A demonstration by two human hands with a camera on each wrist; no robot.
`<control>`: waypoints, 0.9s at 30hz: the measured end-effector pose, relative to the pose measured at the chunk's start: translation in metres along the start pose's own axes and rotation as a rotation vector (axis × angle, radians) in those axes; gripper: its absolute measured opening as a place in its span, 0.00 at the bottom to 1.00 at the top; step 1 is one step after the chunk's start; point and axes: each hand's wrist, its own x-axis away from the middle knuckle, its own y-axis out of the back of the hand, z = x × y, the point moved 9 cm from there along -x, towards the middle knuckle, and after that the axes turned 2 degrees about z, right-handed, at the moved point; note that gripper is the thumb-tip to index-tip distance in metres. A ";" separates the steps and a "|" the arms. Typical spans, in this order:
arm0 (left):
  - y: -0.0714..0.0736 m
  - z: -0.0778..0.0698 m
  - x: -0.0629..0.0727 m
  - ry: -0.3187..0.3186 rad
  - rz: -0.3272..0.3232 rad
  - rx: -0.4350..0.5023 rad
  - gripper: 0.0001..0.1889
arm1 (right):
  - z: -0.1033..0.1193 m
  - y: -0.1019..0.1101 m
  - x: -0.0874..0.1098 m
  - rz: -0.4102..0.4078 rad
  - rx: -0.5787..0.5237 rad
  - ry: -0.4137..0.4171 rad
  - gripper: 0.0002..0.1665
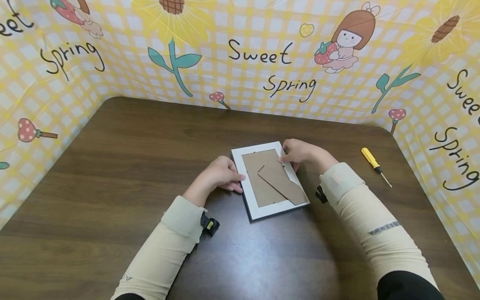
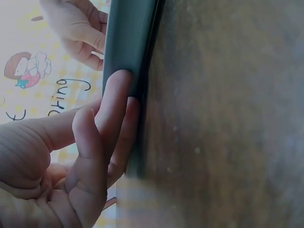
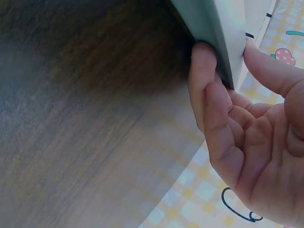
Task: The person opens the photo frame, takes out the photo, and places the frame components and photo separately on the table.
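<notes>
A white-bordered picture frame (image 1: 270, 210) lies back side up on the table, slightly turned. Its brown backing board (image 1: 251, 166) carries a stand flap with a dark slanted line along it. At the left edge, my left hand (image 1: 223, 175) grips the frame, thumb on the white border. In the left wrist view, fingers of the left hand (image 2: 90, 156) touch the frame's grey-green side (image 2: 128, 38). My right hand (image 1: 300, 152) holds the upper right edge. The right wrist view shows the right hand (image 3: 256, 137) with its thumb on the back and fingers against the outer side (image 3: 213, 28).
A yellow-handled screwdriver (image 1: 371, 159) lies at the right of the brown wooden table (image 1: 112, 175), its tip toward the front. A yellow checked cloth (image 1: 255, 25) with printed flowers and lettering rises around the table's back and sides.
</notes>
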 end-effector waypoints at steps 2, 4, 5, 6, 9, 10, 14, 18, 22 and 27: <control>0.000 0.000 -0.001 -0.002 0.003 0.003 0.09 | -0.001 0.000 0.000 0.003 -0.005 -0.002 0.23; 0.000 -0.001 -0.001 -0.001 0.007 0.004 0.09 | -0.002 -0.001 0.001 0.004 -0.014 -0.009 0.23; 0.000 -0.001 -0.001 -0.001 0.009 0.005 0.09 | -0.002 -0.001 0.002 0.005 -0.019 -0.013 0.23; 0.000 -0.001 -0.002 -0.001 0.011 0.006 0.09 | -0.003 -0.002 0.002 0.007 -0.025 -0.016 0.23; 0.001 -0.002 -0.002 0.000 0.014 0.002 0.09 | -0.005 -0.003 0.003 0.010 -0.045 -0.027 0.23; 0.001 -0.003 -0.002 -0.001 0.014 -0.004 0.09 | -0.006 -0.004 0.004 0.013 -0.051 -0.029 0.23; 0.003 -0.004 -0.003 -0.003 0.015 -0.029 0.08 | -0.009 -0.006 0.007 0.022 -0.069 -0.038 0.22; 0.004 -0.006 -0.006 -0.012 0.013 -0.056 0.08 | -0.013 -0.007 0.011 0.025 -0.084 -0.049 0.22; 0.005 -0.010 -0.009 -0.023 0.005 -0.091 0.08 | -0.018 -0.009 0.014 0.029 -0.132 -0.051 0.21; 0.007 -0.013 -0.010 -0.026 -0.010 -0.119 0.08 | -0.024 -0.013 0.016 0.035 -0.193 -0.045 0.19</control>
